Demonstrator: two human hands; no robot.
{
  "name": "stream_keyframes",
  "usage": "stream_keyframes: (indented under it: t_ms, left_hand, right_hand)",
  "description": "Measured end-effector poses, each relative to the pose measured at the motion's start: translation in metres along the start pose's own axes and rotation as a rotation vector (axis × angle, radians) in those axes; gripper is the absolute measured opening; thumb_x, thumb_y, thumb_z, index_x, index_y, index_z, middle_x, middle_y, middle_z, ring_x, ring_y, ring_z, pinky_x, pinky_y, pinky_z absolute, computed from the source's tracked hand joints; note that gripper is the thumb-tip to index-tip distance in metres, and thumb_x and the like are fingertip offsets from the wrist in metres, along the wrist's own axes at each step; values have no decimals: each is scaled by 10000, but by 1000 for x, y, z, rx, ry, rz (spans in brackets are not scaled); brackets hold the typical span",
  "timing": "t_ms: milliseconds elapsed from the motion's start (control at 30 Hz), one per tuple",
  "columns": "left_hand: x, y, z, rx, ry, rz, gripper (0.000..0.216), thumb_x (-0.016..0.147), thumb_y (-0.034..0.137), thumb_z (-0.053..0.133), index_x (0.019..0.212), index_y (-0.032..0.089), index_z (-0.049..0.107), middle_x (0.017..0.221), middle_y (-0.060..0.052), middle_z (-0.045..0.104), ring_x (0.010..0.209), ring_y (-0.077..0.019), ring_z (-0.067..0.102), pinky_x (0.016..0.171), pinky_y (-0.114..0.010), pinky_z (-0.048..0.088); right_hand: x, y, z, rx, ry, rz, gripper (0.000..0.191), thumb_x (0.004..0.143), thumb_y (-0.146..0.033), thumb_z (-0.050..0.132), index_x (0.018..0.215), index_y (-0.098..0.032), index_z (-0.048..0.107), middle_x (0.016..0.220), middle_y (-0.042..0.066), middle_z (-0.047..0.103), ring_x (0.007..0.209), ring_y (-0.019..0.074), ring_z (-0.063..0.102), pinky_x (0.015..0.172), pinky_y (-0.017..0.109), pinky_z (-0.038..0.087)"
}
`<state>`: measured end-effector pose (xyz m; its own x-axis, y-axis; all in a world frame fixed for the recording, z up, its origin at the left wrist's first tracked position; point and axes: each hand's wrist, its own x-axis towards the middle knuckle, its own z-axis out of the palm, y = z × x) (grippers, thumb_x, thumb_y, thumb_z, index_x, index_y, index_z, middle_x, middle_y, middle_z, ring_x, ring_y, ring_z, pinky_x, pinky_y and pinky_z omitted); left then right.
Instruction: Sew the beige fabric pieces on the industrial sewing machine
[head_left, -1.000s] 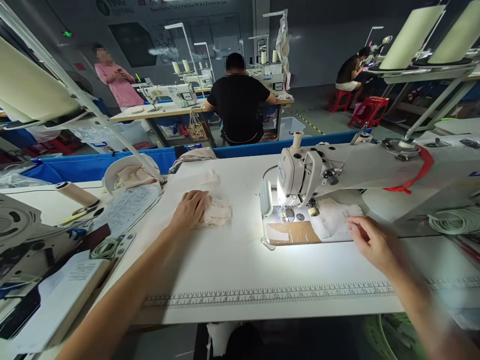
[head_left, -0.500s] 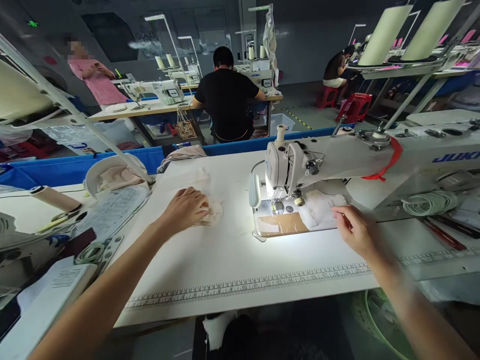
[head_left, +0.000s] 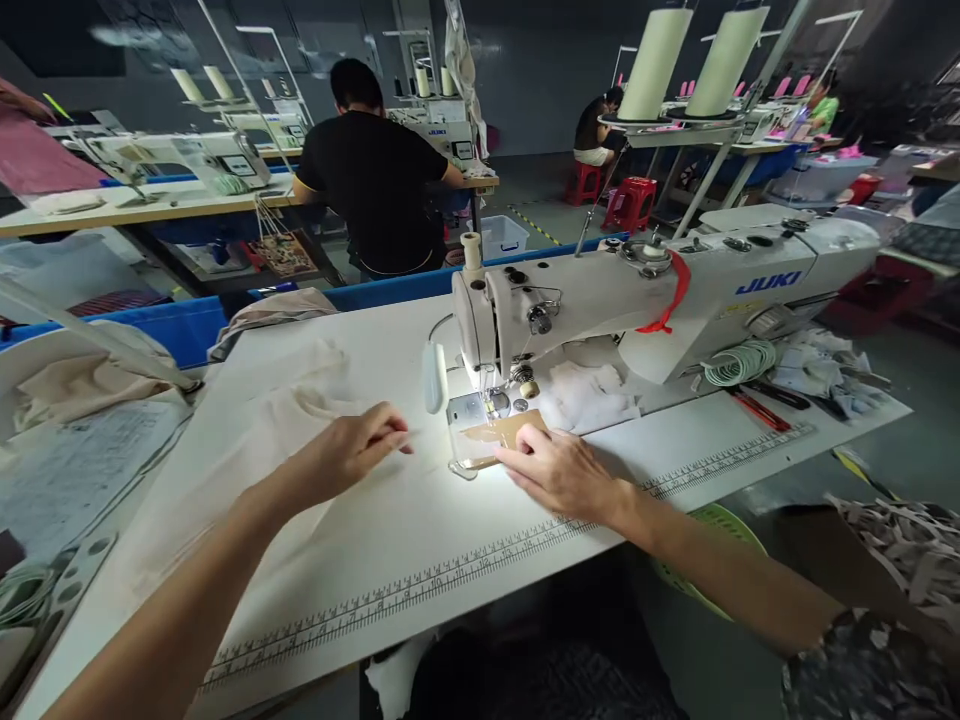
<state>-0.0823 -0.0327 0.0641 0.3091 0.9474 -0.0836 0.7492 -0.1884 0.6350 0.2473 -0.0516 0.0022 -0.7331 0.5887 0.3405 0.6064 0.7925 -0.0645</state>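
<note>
My left hand [head_left: 364,445] is above the white sewing table, fingers loosely bent and apart, with nothing visible in them. Thin pale fabric [head_left: 292,405] spreads under and beside that wrist, partly smeared by motion. At the sewing machine [head_left: 570,310], my right hand [head_left: 559,468] rests on the brown plate [head_left: 487,438] in front of the needle area. Its fingers are curled together; whatever lies between them is hidden. Behind this hand, a crumpled white cloth [head_left: 589,395] lies under the machine arm.
A ruler strip [head_left: 450,580] runs along the table's front edge. Red-handled snips [head_left: 757,410] and coiled pale green cord [head_left: 741,362] lie at the right. Papers [head_left: 97,460] and beige cloth [head_left: 90,375] are at the left. A person in black [head_left: 371,180] sits ahead.
My right hand has moved left from the white cloth onto the brown plate. My left hand has come off the pale fabric, which now spreads wider. The view has turned right.
</note>
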Motion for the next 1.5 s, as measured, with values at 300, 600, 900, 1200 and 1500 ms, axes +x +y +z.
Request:
stream_keyframes:
  t_ms: [300,600,900,1200,1500]
  left_hand:
    - [51,46,52,-172,-136,76,358,837,610,602,728,270,620,638,10,640,612,-177,604,576,-300,489]
    - [61,31,82,-172,-49,-110,191,831,461,615,774,280,642,656,35,711,664,-207,692,625,-326,540]
    - [64,40,85,-179,-23,-207,213,804,469,627,735,269,640,630,31,714,649,-202,696,662,-331,532]
    - [65,50,80,-71,-59,-245,175,842,411,603,743,274,648,633,45,740,680,-215,723,673,-336,523]
    - [55,41,89,290,174,110,146,969,279,579,904,231,700,953,-38,784,898,-239,732,707,-336,565]
  right_hand:
    - [21,23,6,-151,-63,-93,302,1110,-359,470,1085,-205,728,950,66,618,783,187,466,720,348,365]
    - [23,27,10,-127,4,-93,361,1115,-285,402,1231,-200,733,909,64,608,777,195,467,707,352,389]
    - [18,31,3,-96,-15,-6,314,1089,-180,416,1034,-193,725,920,54,647,750,177,476,722,360,408]
    - [20,29,8,-79,9,-24,324,1085,-196,424,1225,-158,713,953,69,676,803,203,545,763,384,412]
    - [28,21,9,-123,-47,-22,313,1076,-203,450,1106,-178,760,906,70,648,754,200,470,752,380,359]
